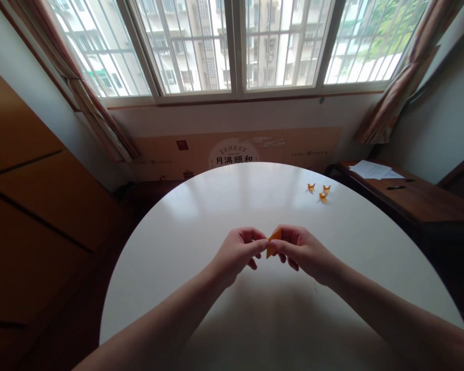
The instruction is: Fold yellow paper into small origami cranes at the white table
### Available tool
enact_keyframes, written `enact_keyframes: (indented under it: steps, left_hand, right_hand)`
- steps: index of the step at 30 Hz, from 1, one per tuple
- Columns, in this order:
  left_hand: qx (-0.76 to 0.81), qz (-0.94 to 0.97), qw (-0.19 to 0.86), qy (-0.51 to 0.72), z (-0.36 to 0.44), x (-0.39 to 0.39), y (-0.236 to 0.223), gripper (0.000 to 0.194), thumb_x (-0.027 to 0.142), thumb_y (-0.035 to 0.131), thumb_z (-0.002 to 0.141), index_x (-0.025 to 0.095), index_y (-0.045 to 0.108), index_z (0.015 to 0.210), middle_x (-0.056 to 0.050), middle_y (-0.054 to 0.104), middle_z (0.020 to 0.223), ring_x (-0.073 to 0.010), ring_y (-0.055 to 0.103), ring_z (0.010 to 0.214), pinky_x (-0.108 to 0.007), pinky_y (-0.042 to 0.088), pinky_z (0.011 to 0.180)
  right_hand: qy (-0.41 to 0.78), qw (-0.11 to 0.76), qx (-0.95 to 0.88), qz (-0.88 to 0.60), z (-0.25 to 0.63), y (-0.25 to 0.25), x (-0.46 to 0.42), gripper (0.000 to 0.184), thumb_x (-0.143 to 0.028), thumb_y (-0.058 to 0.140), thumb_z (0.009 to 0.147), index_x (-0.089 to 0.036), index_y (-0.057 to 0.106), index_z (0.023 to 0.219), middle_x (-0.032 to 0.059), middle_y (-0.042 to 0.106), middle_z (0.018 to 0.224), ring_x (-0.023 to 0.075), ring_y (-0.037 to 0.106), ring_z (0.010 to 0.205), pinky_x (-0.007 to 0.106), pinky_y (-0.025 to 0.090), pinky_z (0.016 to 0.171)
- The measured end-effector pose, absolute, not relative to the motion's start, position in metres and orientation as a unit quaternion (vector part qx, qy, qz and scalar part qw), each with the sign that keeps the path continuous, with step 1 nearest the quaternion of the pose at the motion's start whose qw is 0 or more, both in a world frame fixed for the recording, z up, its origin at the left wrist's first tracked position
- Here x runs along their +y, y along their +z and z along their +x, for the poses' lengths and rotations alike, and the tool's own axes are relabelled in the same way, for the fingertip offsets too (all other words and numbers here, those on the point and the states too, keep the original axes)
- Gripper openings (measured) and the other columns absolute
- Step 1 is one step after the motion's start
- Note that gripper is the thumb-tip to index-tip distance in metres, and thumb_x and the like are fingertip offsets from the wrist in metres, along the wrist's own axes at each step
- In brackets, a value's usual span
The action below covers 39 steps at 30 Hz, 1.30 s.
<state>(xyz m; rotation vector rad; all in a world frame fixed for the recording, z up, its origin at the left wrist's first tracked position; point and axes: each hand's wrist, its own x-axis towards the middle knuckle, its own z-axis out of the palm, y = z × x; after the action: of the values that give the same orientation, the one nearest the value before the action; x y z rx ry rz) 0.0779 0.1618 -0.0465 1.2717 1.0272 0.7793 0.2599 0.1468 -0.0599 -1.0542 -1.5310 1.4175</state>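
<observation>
Between my two hands, above the middle of the white round table, is a small folded piece of orange paper. My left hand pinches its left edge between thumb and forefinger. On the other side, my right hand grips the paper with thumb and fingers, covering part of it. A pointed corner hangs down between the thumbs. Farther back on the right of the table stand three small folded orange paper birds, close together.
A dark wooden side table at the right bears white paper sheets and a dark pen. Behind the round table, a printed cardboard panel leans below the barred window. An orange-brown cabinet stands at the left.
</observation>
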Motion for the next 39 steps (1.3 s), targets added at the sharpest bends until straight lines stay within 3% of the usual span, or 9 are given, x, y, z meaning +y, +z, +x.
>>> enact_keyframes:
  steps: [5,11,22,29,39]
  left_hand:
    - [0.426,0.552,0.633,0.337,0.079,0.161,-0.044,0.010,0.021,0.067,0.066,0.015,0.061,0.070,0.000,0.059,0.062,-0.0099,0.052,0.056,-0.017,0.041,0.044]
    - [0.427,0.564,0.619,0.342,0.080,0.158,-0.042,0.020,0.032,0.069,0.069,0.015,0.060,0.072,0.000,0.058,0.063,-0.0106,0.052,0.057,-0.018,0.042,0.044]
    - [0.420,0.544,0.630,0.362,0.083,0.158,-0.045,0.008,0.021,0.060,0.062,0.015,0.057,0.067,0.002,0.056,0.059,-0.0085,0.049,0.052,-0.020,0.042,0.047]
    - [0.426,0.546,0.616,0.375,0.085,0.157,-0.044,0.010,0.022,0.062,0.061,0.015,0.059,0.068,0.003,0.053,0.057,-0.0085,0.047,0.053,-0.021,0.043,0.049]
    - [0.440,0.517,0.640,0.358,0.086,0.155,-0.044,0.015,0.026,0.067,0.062,0.015,0.058,0.067,0.002,0.053,0.058,-0.0095,0.049,0.055,-0.021,0.042,0.050]
  right_hand:
    - [0.530,0.389,-0.641,-0.397,0.258,-0.056,0.143,0.023,-0.037,0.065,0.087,-0.016,0.064,0.079,0.0018,0.063,0.070,0.0091,0.049,0.055,0.019,0.034,0.042]
    - [0.514,0.410,-0.634,-0.407,0.258,-0.051,0.142,0.026,-0.041,0.066,0.087,-0.016,0.065,0.078,0.0013,0.063,0.067,0.0089,0.047,0.052,0.020,0.034,0.043]
    - [0.492,0.449,-0.636,-0.390,0.251,-0.056,0.137,0.016,-0.030,0.064,0.086,-0.017,0.062,0.077,-0.0009,0.058,0.065,0.0117,0.048,0.060,0.023,0.038,0.054]
    - [0.436,0.450,-0.665,-0.405,0.252,-0.059,0.136,0.014,-0.026,0.060,0.088,-0.018,0.060,0.076,-0.0014,0.054,0.065,0.0124,0.045,0.060,0.024,0.035,0.053]
    - [0.417,0.485,-0.654,-0.405,0.252,-0.056,0.134,0.013,-0.028,0.061,0.089,-0.019,0.063,0.079,0.0010,0.061,0.068,0.0139,0.052,0.061,0.025,0.040,0.054]
